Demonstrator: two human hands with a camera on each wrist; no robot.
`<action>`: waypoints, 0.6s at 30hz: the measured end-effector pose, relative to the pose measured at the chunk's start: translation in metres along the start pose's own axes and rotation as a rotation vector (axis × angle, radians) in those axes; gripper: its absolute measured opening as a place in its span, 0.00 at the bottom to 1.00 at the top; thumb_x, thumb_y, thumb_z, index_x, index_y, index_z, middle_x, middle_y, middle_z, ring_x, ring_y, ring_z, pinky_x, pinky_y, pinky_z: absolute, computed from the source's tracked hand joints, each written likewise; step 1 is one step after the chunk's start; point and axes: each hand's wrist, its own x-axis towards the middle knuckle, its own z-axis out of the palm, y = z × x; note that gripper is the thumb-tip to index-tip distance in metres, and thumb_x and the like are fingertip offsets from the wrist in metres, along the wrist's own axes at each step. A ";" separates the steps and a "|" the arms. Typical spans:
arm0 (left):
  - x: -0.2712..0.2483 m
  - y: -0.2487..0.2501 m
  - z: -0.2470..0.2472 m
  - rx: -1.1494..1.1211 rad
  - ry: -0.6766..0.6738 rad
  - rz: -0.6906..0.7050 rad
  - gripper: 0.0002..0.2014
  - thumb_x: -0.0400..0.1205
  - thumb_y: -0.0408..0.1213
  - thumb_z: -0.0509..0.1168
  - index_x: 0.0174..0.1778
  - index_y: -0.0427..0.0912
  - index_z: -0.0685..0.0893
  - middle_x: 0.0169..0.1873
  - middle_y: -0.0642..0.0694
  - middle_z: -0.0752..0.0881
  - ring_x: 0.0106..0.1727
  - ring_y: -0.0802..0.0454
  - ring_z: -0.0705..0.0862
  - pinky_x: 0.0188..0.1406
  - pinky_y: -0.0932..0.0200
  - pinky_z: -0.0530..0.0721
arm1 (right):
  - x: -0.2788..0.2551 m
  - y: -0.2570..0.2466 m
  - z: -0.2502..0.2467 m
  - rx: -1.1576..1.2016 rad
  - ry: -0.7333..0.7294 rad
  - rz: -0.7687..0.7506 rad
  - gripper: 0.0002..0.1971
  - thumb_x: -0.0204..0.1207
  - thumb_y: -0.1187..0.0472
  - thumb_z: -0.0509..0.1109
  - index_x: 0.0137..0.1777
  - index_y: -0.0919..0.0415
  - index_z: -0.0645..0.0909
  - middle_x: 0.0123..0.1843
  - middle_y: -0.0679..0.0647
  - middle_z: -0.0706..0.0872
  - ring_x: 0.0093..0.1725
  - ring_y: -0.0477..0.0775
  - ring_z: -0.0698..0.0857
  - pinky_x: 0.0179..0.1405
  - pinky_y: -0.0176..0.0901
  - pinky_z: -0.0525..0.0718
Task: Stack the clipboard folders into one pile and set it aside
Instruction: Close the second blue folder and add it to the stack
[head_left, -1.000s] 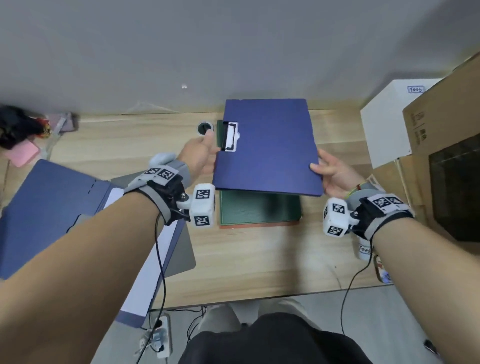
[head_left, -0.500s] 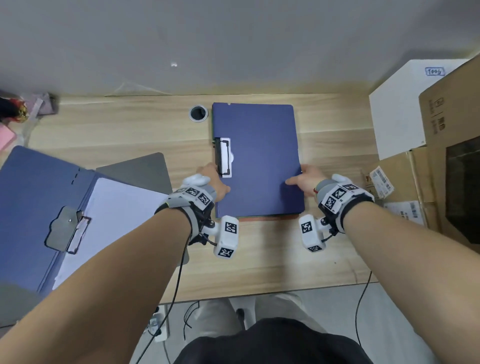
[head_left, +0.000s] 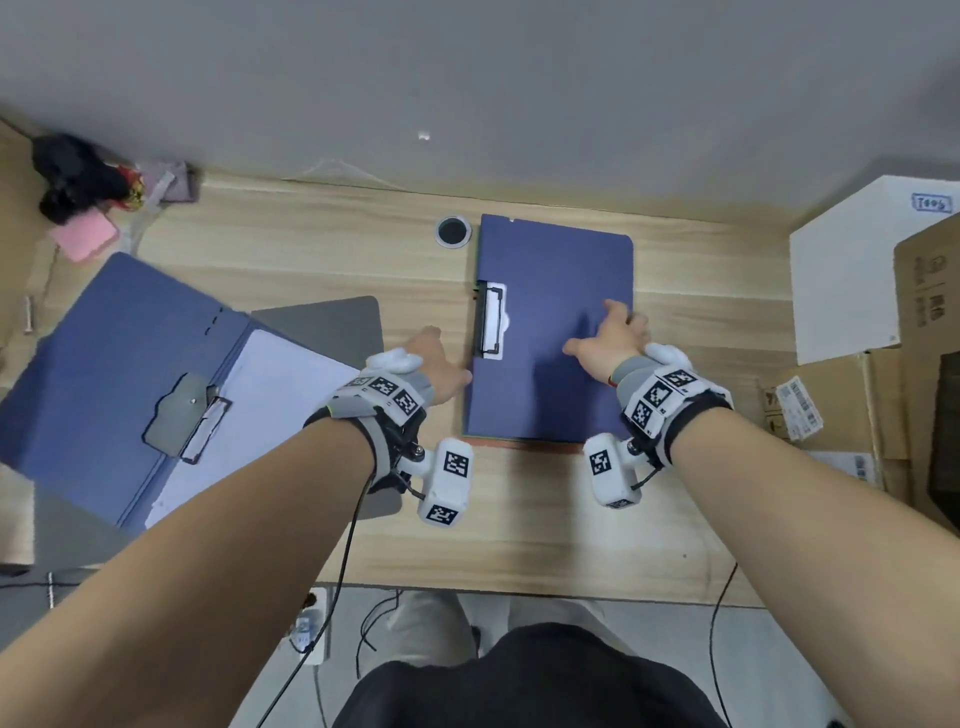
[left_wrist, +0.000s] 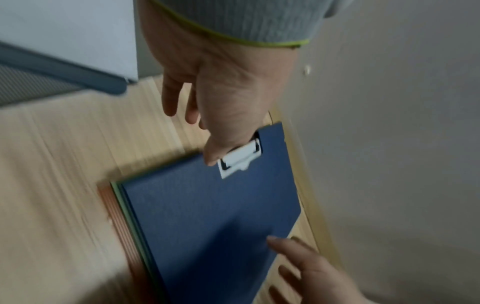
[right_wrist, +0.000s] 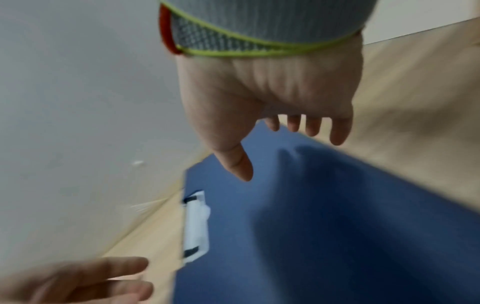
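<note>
1. Both hands are out over the desk (head_left: 270, 249) with nothing held. The left hand (head_left: 434, 358) sits at the left edge of the pile, fingers loose and pointing away. From its own wrist camera the thumb tip is right at the white clip (left_wrist: 240, 157), but I can't tell if it actually touches, since it's blurry.
2. The right hand (head_left: 610, 340) is spread over the right side of the top cover, fingers straight and fanned. In the right wrist view it seems to float a bit above the cover with its shadow underneath, so contact is unclear. Relaxed and wide, not gripping.
3. Both forearms reach forward from the near edge of the desk, each with a strapped wrist band and a white block with black-and-white square markers hanging under it.
4. The pile (head_left: 550, 332) lies flat in the middle-back of the desk, just right of the round cable hole (head_left: 453, 231). Counting edges in the left wrist view, I see three layers: the blue folder (left_wrist: 207, 216) on top, a green edge (left_wrist: 124, 205) under it and an orange-brown edge (left_wrist: 109, 205) at the bottom.
5. One more blue folder (head_left: 119, 364) lies open on the left of the desk, well apart from the pile, with white paper (head_left: 270, 395) inside and its own grey clip (head_left: 179, 415). A grey sheet (head_left: 332, 322) pokes out from under it.
6. Other stuff: one white box (head_left: 857, 270) and cardboard boxes (head_left: 930, 291) on the right, and one pink thing (head_left: 85, 240) at far left.
</note>
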 end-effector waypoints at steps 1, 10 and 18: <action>-0.005 -0.011 -0.012 -0.029 0.027 -0.012 0.39 0.79 0.47 0.72 0.84 0.42 0.63 0.69 0.43 0.83 0.64 0.39 0.85 0.62 0.49 0.83 | -0.006 -0.019 0.005 0.016 -0.012 -0.082 0.37 0.73 0.51 0.74 0.81 0.54 0.65 0.80 0.59 0.67 0.77 0.65 0.72 0.77 0.55 0.71; -0.023 -0.189 -0.080 0.069 0.125 -0.383 0.38 0.73 0.50 0.69 0.79 0.44 0.68 0.75 0.40 0.76 0.69 0.38 0.81 0.60 0.50 0.79 | -0.072 -0.142 0.121 -0.092 -0.405 -0.344 0.22 0.77 0.56 0.71 0.71 0.57 0.82 0.67 0.54 0.85 0.67 0.58 0.83 0.61 0.42 0.79; -0.034 -0.268 -0.062 0.096 0.034 -0.350 0.43 0.70 0.47 0.68 0.82 0.41 0.64 0.77 0.40 0.64 0.73 0.40 0.75 0.54 0.54 0.74 | -0.092 -0.150 0.205 -0.306 -0.399 -0.238 0.33 0.77 0.58 0.72 0.82 0.63 0.67 0.75 0.62 0.77 0.65 0.64 0.82 0.48 0.44 0.77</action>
